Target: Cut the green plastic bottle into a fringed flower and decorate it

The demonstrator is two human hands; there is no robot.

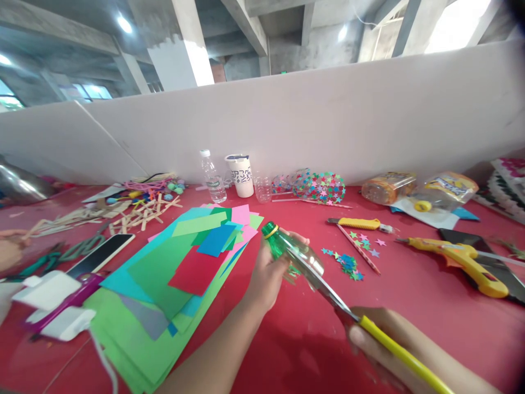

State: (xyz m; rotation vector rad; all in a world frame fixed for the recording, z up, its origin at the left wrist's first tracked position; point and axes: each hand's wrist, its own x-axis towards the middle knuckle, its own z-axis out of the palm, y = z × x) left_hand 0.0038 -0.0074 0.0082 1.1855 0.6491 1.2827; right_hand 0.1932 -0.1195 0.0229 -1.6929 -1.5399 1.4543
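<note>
My left hand (268,273) is closed around the cut top part of a green plastic bottle (276,241), its threaded neck tilted up to the left. My right hand (381,334) is wrapped round yellow-handled scissors (338,301). Their long metal blades lie along the bottle piece's lower right side; whether they bite into the plastic I cannot make out. Just right of the bottle piece lie small coloured star sequins (348,265). A pile of coloured paper sheets (159,268) spreads left of my left hand.
A yellow glue gun (459,257) and a utility knife (356,223) lie on the right. At the back stand a water bottle (213,180) and a white cup (243,178). A phone (102,254) and a purple power strip (69,301) lie left. Another person's hand (12,246) shows far left.
</note>
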